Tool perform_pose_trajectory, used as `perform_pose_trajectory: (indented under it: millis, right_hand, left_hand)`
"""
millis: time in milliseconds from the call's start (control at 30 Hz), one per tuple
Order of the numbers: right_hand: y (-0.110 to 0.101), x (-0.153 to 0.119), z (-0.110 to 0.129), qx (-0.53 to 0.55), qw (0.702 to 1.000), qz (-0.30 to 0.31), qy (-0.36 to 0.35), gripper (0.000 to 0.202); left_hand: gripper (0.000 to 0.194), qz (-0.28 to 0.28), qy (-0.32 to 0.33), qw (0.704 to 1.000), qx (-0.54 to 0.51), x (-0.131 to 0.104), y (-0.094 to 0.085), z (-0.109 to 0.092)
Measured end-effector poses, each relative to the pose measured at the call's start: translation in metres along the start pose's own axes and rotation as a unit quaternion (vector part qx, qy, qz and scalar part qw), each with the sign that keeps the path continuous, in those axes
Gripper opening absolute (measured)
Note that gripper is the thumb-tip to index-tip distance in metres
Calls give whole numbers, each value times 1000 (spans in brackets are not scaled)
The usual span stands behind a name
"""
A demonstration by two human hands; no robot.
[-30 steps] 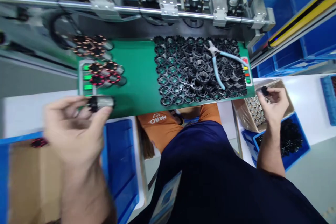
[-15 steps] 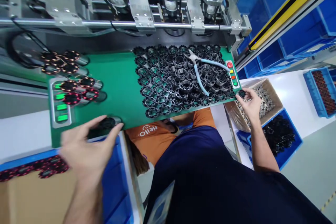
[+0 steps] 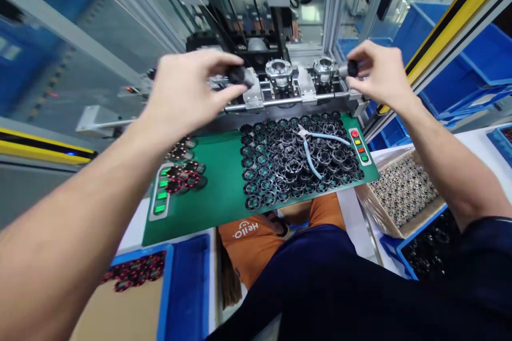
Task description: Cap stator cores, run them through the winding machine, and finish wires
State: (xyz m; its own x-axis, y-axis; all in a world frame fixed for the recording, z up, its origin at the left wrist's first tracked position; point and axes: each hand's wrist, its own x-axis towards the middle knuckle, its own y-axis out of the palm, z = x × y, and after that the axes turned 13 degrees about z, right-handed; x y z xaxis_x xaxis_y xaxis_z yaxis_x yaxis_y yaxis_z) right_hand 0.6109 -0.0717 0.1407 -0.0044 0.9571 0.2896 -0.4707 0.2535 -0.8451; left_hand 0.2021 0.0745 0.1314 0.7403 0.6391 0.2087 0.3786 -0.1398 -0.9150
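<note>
My left hand (image 3: 190, 85) is raised in front of the machine, fingers and thumb pinching a dark stator core (image 3: 237, 75), blurred by motion. At the right end of the row of metal holders, my right hand (image 3: 382, 72) grips another stator core (image 3: 352, 68), black at one end and silvery at the other. Between the hands are two round metal holders (image 3: 279, 69), their tops uncovered. Below, many black slotted stator cores (image 3: 294, 162) stand in rows on a green mat (image 3: 222, 170). Pliers (image 3: 307, 144) with light-blue handles lie across them.
Wound stators (image 3: 186, 178) sit at the mat's left, beside a panel of green buttons (image 3: 161, 192). A second button panel (image 3: 360, 146) is on the right. Cartons of metal rings (image 3: 404, 189) and blue bins (image 3: 188, 287) flank the bench. Yellow-edged posts (image 3: 448, 21) frame the machine.
Both hands have risen from the near edge of the mat to the machine's holders, each carrying a stator core. The view has tilted up, showing more of the machine.
</note>
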Motion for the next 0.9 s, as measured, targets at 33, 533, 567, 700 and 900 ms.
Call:
perform_pose_trajectory:
  millis: [33,533,567,700,900]
  right_hand:
    - [3,28,-7,-28,999,20,5,39]
    - [59,159,-82,-164,971,170,24,35]
    - [59,163,-84,-164,971,176,20,33]
    - [60,184,-91,-150,972,180,-2,30]
    - [62,209,-104,-120,972,183,-84,62]
  left_hand:
    - [87,26,14,999,18,33,1,1]
    - [59,146,-95,985,12,179,62,38]
    - [61,158,-90,983,14,181,62,41]
    - [65,184,-78,979,42,191,64,55]
    - [69,194,-48,975,101,213,73,76]
